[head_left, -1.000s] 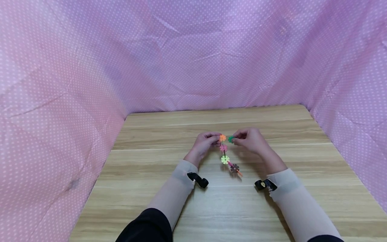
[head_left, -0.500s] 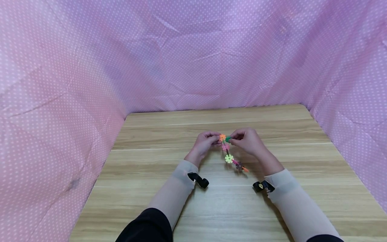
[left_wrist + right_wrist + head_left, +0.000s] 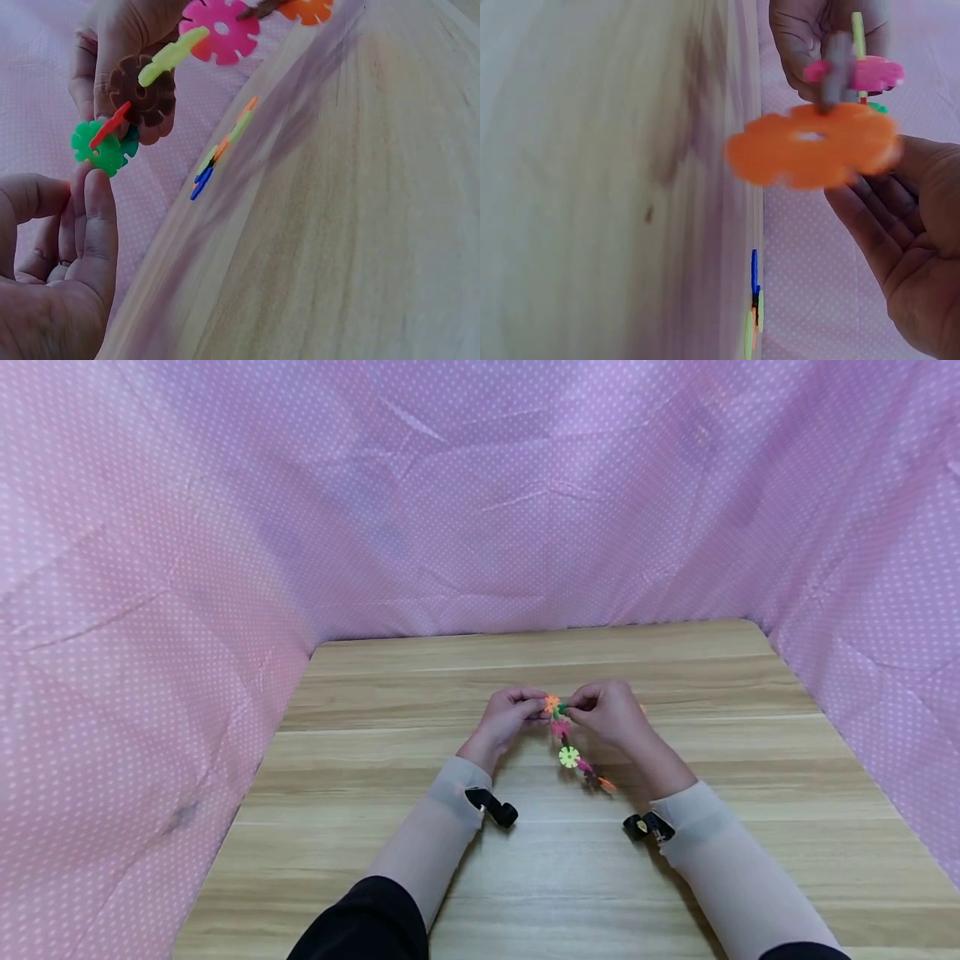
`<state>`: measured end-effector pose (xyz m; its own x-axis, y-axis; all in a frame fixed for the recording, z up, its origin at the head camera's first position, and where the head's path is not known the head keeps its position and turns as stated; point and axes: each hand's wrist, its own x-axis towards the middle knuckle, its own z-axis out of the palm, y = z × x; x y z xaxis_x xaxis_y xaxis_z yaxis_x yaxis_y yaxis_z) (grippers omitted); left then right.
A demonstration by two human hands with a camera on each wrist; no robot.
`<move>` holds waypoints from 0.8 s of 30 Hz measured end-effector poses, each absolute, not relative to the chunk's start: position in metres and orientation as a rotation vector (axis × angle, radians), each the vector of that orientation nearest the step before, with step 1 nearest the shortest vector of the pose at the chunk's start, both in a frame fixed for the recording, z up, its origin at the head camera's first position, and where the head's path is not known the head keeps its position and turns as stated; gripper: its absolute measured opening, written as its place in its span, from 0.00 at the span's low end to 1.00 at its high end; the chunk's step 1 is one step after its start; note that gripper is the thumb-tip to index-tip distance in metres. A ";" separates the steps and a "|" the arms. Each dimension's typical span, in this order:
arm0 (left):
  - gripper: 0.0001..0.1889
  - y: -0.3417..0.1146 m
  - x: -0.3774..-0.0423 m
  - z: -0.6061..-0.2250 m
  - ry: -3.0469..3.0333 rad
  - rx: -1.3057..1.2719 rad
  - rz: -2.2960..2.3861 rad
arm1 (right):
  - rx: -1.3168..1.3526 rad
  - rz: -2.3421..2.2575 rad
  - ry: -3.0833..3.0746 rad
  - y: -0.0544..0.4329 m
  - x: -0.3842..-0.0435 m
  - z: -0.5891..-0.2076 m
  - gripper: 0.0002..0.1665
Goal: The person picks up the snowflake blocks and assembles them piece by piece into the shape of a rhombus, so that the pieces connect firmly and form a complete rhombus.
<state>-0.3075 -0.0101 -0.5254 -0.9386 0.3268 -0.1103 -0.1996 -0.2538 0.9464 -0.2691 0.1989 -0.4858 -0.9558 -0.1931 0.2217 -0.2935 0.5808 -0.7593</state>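
In the head view my left hand (image 3: 512, 718) pinches an orange flower-shaped notched disc (image 3: 552, 703) at the top of a chain of linked discs. My right hand (image 3: 609, 714) pinches a green notched disc (image 3: 562, 707) against it; fingers hide part of the contact. Below hang a pink disc (image 3: 561, 727), a yellow-green disc (image 3: 569, 757) and more links, ending in an orange disc (image 3: 814, 146), large and blurred in the right wrist view. The left wrist view shows a brown disc (image 3: 142, 90) and a bright pink disc (image 3: 220, 28) in the chain.
Another line of joined discs (image 3: 221, 150), blue, yellow and orange, lies on the wooden table (image 3: 450, 668). My right hand mostly hides it in the head view. Pink dotted cloth (image 3: 480, 510) surrounds the table's back and sides.
My right hand has moved left, bringing the green disc against the orange one. The chain's lower end has swung right. A bit of orange now shows beyond my right hand.
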 end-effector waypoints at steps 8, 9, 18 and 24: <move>0.10 -0.011 -0.308 -0.528 1.684 0.141 2.236 | 0.443 1.196 -2.710 0.193 -0.269 -0.487 0.03; 0.09 -0.011 -0.308 -0.529 1.671 0.138 2.239 | 0.444 1.180 -2.716 0.193 -0.268 -0.487 0.03; 0.08 -0.010 -0.308 -0.528 1.625 0.096 2.263 | 0.429 1.238 -2.720 0.193 -0.268 -0.487 0.02; 0.09 -0.011 -0.310 -0.526 1.649 0.065 2.259 | 0.420 1.245 -2.838 0.214 -0.276 -0.482 0.10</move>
